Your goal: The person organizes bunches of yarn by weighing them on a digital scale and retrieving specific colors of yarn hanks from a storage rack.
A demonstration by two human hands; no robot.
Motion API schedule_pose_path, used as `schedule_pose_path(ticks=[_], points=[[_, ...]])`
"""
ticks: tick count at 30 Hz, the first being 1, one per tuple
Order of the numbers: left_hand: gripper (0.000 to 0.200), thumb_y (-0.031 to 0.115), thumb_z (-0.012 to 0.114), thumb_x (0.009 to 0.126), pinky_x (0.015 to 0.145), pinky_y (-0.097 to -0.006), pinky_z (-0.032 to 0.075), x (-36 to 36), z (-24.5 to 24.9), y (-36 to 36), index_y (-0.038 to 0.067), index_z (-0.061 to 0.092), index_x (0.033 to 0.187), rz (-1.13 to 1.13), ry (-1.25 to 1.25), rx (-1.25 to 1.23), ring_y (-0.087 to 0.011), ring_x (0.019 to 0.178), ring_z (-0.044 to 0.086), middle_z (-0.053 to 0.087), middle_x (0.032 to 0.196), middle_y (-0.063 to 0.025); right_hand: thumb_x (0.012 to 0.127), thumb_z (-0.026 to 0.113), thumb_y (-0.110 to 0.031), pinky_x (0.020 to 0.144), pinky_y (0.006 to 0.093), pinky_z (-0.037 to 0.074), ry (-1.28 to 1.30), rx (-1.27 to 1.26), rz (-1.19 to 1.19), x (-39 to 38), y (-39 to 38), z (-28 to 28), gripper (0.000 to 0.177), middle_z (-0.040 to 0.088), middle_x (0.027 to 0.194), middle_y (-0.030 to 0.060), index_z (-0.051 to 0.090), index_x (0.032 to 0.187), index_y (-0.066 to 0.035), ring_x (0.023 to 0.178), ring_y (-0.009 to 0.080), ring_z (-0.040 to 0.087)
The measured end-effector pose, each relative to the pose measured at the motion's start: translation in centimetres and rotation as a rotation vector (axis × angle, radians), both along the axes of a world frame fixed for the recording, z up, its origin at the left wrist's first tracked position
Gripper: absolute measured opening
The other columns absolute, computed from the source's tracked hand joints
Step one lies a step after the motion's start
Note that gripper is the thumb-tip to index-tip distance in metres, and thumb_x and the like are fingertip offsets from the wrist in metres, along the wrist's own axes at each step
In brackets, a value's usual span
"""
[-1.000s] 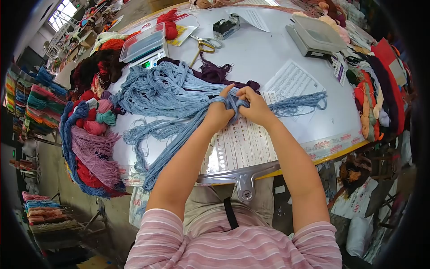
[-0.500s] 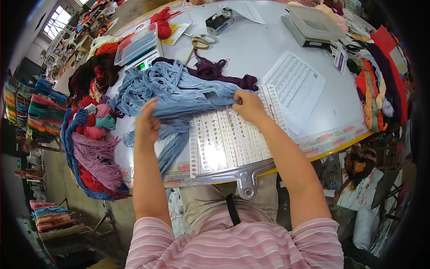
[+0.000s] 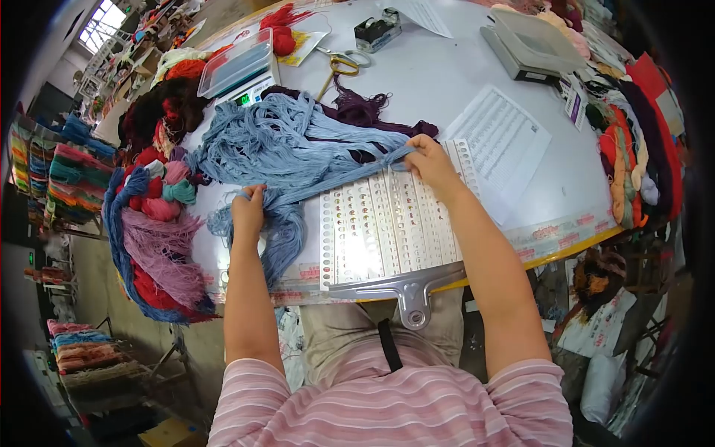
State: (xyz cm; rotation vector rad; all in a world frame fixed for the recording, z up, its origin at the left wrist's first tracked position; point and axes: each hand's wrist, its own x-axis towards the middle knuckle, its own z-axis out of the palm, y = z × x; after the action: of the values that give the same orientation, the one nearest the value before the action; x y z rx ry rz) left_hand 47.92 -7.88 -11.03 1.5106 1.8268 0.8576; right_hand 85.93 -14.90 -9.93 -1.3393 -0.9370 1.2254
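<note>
A big loose hank of light blue yarn (image 3: 261,141) is spread over the table, one end hanging in a bundle toward the near edge. My right hand (image 3: 434,165) pinches the tapered right end of this yarn, just above a white card with rows of holes (image 3: 372,231). At the lower left of the hank, my left hand (image 3: 249,212) is closed, its fingertips pinching the blue yarn where a strand runs across to the right hand. Dark purple yarn (image 3: 357,108) lies behind and partly beneath the blue.
A scale (image 3: 257,88) bearing a plastic box stands at the back left, near scissors (image 3: 342,63) and a tape dispenser (image 3: 376,31). Printed sheets (image 3: 495,145) lie to the right. Coloured yarn bundles (image 3: 160,246) line both sides. A metal clip (image 3: 413,290) holds the card.
My left hand has come down from above the yarn's front edge and closed on it. My right hand has moved slightly up and right, still holding the yarn end.
</note>
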Motion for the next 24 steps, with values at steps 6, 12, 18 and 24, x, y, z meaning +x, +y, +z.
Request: schedule_pose_path(ticks=[6,12,18,24], points=[[0.021,0.022,0.056,0.087,0.05,-0.0302,0.036,-2.0,-0.5,1.4,0.006,0.069,0.091,0.007,-0.045,-0.011,-0.0127,0.053,0.045,0.054,0.06,-0.0021,0.084,0.056,-0.01,0.058,0.0225,0.04,-0.03,-0.01,0.053,0.3,0.3,-1.3,0.006,0.059,0.076,-0.0009,0.056,0.089,-0.007,0.065,0.0082,0.053],[0.025,0.024,0.059,0.087,0.037,-0.0238,0.024,-6.5,5.0,4.8,0.007,0.062,0.105,0.192,-0.806,-0.015,-0.0085,0.042,0.034,0.047,0.065,0.0001,0.07,0.062,-0.02,0.068,0.0354,0.046,-0.777,-0.012,0.081,-2.2,-0.6,0.3,0.024,0.064,0.08,0.0022,0.059,0.093,-0.011,0.076,0.0228,0.061],[0.018,0.02,0.052,0.092,0.04,-0.0222,0.028,-9.1,11.1,10.1,0.011,0.062,0.105,0.205,-1.125,0.146,-0.0072,0.048,0.037,0.047,0.065,0.0036,0.069,0.062,-0.02,0.076,0.0352,0.047,-0.938,-0.04,0.079,-2.7,-1.0,1.6,0.035,0.061,0.096,0.0028,0.056,0.102,-0.013,0.088,0.0231,0.061],[0.034,0.014,0.047,0.093,0.05,-0.0239,0.048,-6.7,13.3,12.9,0.001,0.049,0.124,0.069,-0.449,0.472,-0.0122,0.051,0.055,0.062,0.089,-0.0078,0.068,0.061,-0.02,0.077,0.0353,0.047,-0.953,-0.066,0.087,-3.1,-0.8,1.6,0.034,0.059,0.097,0.0035,0.056,0.101,-0.013,0.09,0.0235,0.06]])
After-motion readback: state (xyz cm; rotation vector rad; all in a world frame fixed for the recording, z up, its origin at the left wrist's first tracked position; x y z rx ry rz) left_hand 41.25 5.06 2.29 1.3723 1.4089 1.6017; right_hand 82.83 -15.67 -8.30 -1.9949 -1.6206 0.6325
